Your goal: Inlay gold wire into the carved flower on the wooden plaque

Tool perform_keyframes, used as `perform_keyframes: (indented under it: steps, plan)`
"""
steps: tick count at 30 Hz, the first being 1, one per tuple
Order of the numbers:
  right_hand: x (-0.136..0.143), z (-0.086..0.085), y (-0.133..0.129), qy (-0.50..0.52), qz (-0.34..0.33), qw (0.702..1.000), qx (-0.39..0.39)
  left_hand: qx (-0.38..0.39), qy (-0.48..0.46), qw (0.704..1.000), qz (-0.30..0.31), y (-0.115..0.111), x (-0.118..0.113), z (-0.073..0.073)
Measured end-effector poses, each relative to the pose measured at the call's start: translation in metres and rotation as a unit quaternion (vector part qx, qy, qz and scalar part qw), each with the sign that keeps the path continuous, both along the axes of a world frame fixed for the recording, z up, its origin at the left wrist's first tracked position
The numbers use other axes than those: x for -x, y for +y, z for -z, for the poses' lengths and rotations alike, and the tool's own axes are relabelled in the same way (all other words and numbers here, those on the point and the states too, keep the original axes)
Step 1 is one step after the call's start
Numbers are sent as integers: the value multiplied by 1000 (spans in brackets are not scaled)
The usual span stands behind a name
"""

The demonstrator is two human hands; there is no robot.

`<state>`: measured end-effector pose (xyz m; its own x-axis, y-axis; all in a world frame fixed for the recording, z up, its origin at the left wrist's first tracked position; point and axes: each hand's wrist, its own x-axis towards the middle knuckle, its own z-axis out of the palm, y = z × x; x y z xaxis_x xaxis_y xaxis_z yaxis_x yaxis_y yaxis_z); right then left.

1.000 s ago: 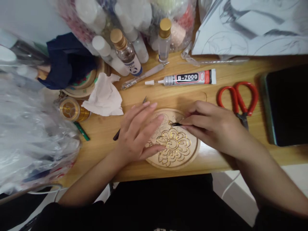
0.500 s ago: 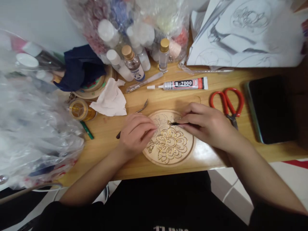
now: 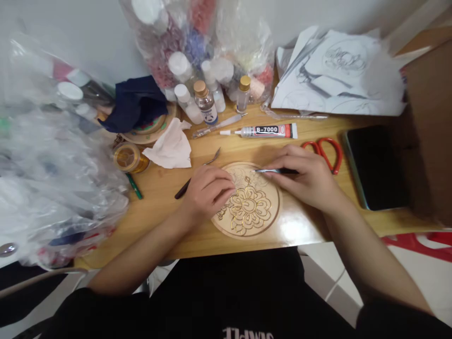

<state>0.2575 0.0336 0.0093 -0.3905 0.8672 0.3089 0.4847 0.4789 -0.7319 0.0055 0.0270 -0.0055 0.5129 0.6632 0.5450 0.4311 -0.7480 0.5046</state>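
Observation:
A round wooden board (image 3: 277, 197) lies near the table's front edge, with a gold wire flower (image 3: 249, 205) on it and pencil lines above the flower. My right hand (image 3: 302, 175) is closed on dark tweezers (image 3: 282, 170), whose tip is over the board's upper part. A small gold loop (image 3: 247, 180) lies on the board above the flower. At the board's left edge rests my left hand (image 3: 210, 190), its fingers pinched together; what is between them, if anything, is too small to tell. A dark-handled tool (image 3: 182, 189) lies partly behind my left hand.
Behind the board lie a glue tube (image 3: 268, 131) and a clear pen (image 3: 221, 125). Red-handled pliers (image 3: 330, 153) and a black phone (image 3: 376, 167) are at the right. Bottles, plastic bags (image 3: 60, 174), a crumpled tissue (image 3: 171, 146) and drawn papers (image 3: 328, 75) surround the work area.
The tweezers have moved off the small gold loop, which stays on the board, and are now tilted differently in my right hand. The camera view has shifted, showing more of the box at the right.

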Motion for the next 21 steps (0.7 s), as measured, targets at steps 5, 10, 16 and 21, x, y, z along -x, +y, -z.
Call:
perform_keyframes:
  steps: [5, 10, 16, 21]
  plan:
    - [-4, 6, 5, 15, 37, 999, 2, 23, -19, 999, -12, -1, 3, -1]
    - [-2, 8, 7, 36, 48, 998, -9, 207, -161, 965, -21, -4, 3, -6]
    - [-1, 7, 5, 81, 57, 995, 4, 334, -247, 910, -1, -9, 5, -31]
    - [-1, 8, 4, 105, 84, 991, 13, 421, -312, 851, 34, -30, 7, -57]
